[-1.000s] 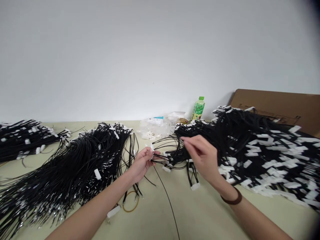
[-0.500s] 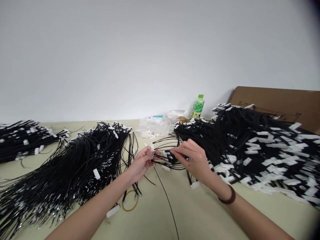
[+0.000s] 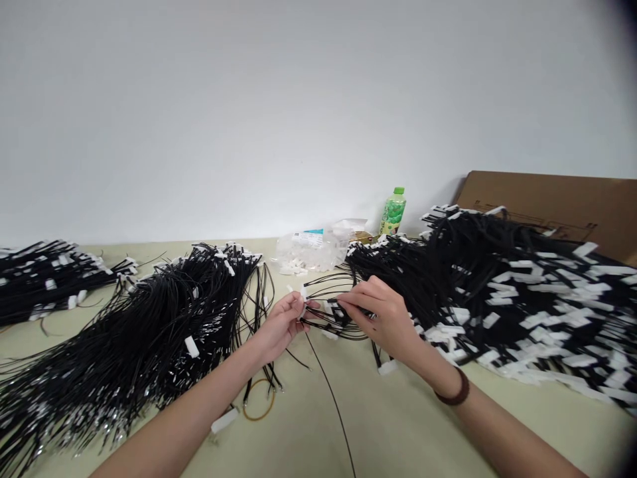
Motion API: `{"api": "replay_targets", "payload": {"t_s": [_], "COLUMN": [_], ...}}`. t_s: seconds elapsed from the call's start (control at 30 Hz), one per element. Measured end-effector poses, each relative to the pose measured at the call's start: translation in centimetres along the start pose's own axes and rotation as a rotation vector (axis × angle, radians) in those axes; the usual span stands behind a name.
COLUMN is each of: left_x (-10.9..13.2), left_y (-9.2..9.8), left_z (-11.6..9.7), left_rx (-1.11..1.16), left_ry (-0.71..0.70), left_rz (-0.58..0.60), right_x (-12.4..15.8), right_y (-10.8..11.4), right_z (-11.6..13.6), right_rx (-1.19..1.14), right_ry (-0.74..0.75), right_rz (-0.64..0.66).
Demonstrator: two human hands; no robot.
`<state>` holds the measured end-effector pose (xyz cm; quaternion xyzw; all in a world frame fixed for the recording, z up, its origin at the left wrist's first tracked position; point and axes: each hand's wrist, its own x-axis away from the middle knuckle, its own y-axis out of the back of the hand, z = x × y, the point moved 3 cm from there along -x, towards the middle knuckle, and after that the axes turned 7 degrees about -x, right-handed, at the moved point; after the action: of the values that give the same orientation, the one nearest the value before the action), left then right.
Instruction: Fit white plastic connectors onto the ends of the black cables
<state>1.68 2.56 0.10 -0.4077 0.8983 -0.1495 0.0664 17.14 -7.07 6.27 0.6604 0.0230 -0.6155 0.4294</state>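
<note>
My left hand [image 3: 284, 323] is closed around a white connector [image 3: 303, 292] from which several thin black wires fan out to the right. My right hand [image 3: 382, 312] pinches one black wire [image 3: 328, 301] between thumb and fingertips, a short way right of the connector. Part of the connector is hidden by the left fingers. One long black wire [image 3: 326, 378] trails from below the left hand to the near edge of the view. A brown band circles the right wrist.
Left lies a big heap of black wires [image 3: 164, 325] with silvery ends, a smaller bundle [image 3: 44, 275] beyond. On the right spreads a pile of wires with white connectors [image 3: 547, 318]. Behind are a clear plastic bag [image 3: 311, 249], green-capped bottle [image 3: 393, 212] and cardboard [image 3: 542, 202]. A rubber band [image 3: 259, 417] lies in front.
The right hand has shifted very slightly left with its pinched wire, toward the connector. The left hand holds its place.
</note>
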Motion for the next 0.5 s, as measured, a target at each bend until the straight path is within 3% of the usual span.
{"api": "replay_targets", "payload": {"t_s": [0.5], "left_x": [0.1], "left_y": [-0.5], "left_z": [0.2], "left_rx": [-0.125], "left_ry": [-0.002], "left_rz": [0.065], "right_x": [0.8], "right_y": [-1.7], "right_z": [1.1], "right_rx": [0.129], "right_ry": [0.061], "right_rz": [0.038]}}
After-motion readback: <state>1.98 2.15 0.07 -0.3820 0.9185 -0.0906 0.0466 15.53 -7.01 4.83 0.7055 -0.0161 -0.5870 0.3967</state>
